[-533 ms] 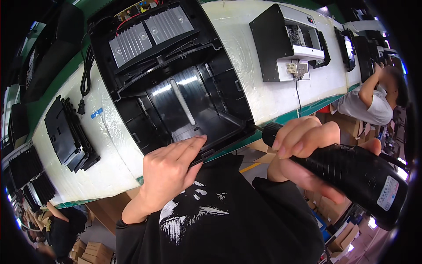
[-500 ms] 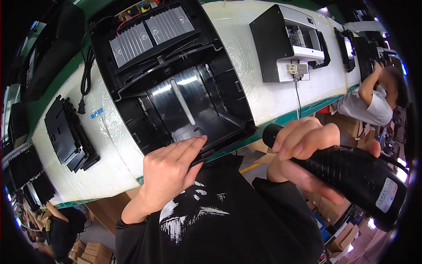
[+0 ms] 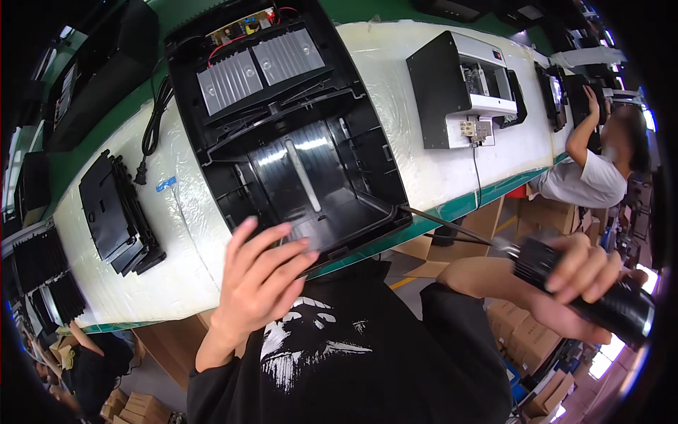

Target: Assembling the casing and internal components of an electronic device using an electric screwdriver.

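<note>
A large black plastic housing (image 3: 357, 212) lies open on the bench, with ribbed metal heat sinks (image 3: 295, 55) and a small circuit board (image 3: 244, 25) in its far part. My left hand (image 3: 260, 279) is at the housing's near edge, fingers spread and holding nothing; whether the fingertips touch the rim I cannot tell. Off to the right, beyond the bench edge, my right hand (image 3: 575, 283) is wrapped round a black electric screwdriver (image 3: 618, 309). Its long thin bit (image 3: 452, 226) points left toward the housing's near right corner; contact there is unclear.
Stacked black panels (image 3: 120, 215) and a coiled black cable (image 3: 152, 120) lie left on the bench (image 3: 187, 240). A black-and-white machine with sockets (image 3: 462, 92) stands to the right. A co-worker (image 3: 593, 166) is at the far right. Cardboard boxes (image 3: 526, 336) are on the floor.
My left hand has lifted off the housing's near edge and spread its fingers. My right hand has moved right and down with the screwdriver, so its long bit now shows.
</note>
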Motion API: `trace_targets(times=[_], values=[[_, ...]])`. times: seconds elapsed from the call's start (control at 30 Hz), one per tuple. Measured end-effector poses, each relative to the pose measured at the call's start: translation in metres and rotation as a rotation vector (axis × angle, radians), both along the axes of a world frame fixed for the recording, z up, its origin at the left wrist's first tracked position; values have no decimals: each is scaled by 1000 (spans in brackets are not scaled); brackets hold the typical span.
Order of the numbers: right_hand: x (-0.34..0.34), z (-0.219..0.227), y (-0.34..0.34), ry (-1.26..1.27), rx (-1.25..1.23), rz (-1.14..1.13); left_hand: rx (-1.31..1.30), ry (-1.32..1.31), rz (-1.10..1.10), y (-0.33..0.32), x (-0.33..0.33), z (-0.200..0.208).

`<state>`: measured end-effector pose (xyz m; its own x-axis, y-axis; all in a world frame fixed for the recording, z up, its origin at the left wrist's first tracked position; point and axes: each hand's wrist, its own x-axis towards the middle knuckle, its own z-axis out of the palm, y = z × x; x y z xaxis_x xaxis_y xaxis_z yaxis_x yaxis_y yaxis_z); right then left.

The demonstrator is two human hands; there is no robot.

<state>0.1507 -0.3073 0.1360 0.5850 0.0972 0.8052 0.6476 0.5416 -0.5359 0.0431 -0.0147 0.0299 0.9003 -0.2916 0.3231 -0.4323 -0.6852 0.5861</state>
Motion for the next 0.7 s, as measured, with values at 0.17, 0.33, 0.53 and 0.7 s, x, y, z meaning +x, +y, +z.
trace_targets(times=[0.17,0.33,0.53,0.7], values=[[7,7,-39,-79,158,-604,12,-8,133,11,-11,-24],[32,-23,-79,-14,83,-952,-18,-39,163,-5,-9,-26],[56,-42,-66,56,55,-939,-54,-9,197,-20,-6,-26],[63,-51,-70,85,0,-860,-14,-29,210,-21,-4,-26]])
